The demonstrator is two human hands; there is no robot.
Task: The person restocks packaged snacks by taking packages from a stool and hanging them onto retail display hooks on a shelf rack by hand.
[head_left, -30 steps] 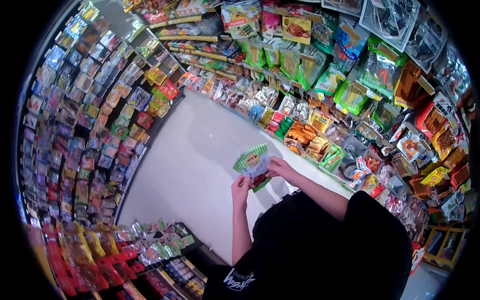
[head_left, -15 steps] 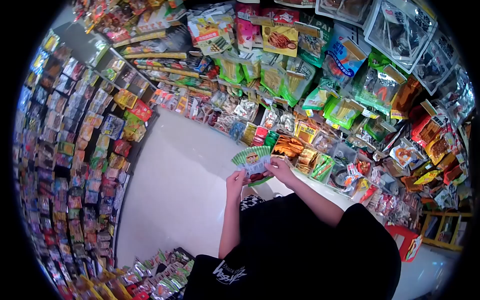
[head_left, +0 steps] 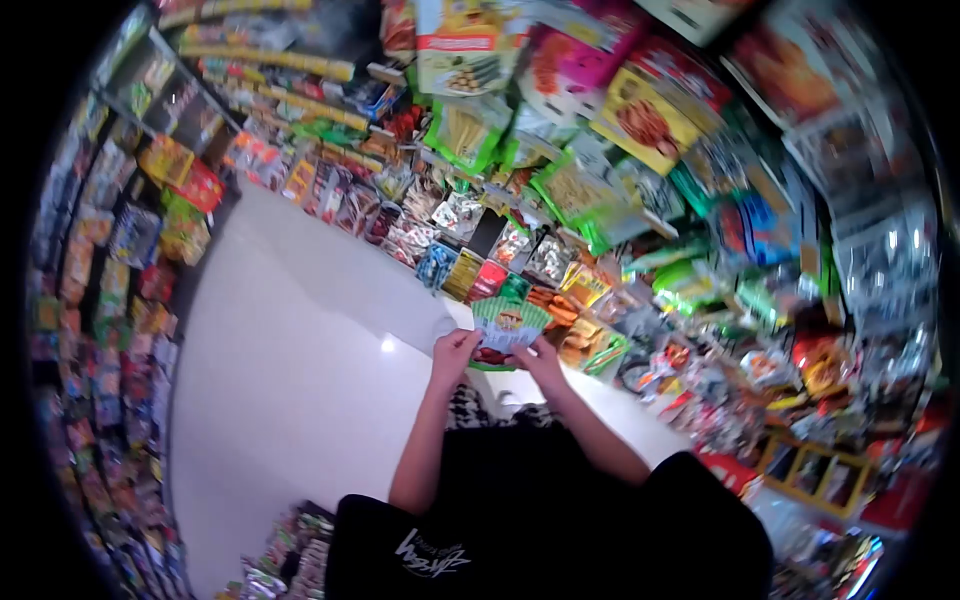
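At the far left, a curved display [head_left: 100,400] is filled with small, many-coloured packets, and beside it a stretch of pale floor [head_left: 270,400] is seen. The left side of a flat packet [head_left: 512,318] is gripped by the left hand [head_left: 457,352], its fingers curled in and its thumb pressed to the edge. The packet is held upright in front of the body, between both hands. Its top is flared and striped in green and white; below the stripes a yellowish-brown emblem is printed, then a pale bluish band, a dark red patch and a bright green bottom edge. The lettering is too small to be read. The lower right is pinched by the right hand [head_left: 538,362], its fingers partly hidden. Farther right, hanging packages [head_left: 648,118] are displayed above bins, blurred.
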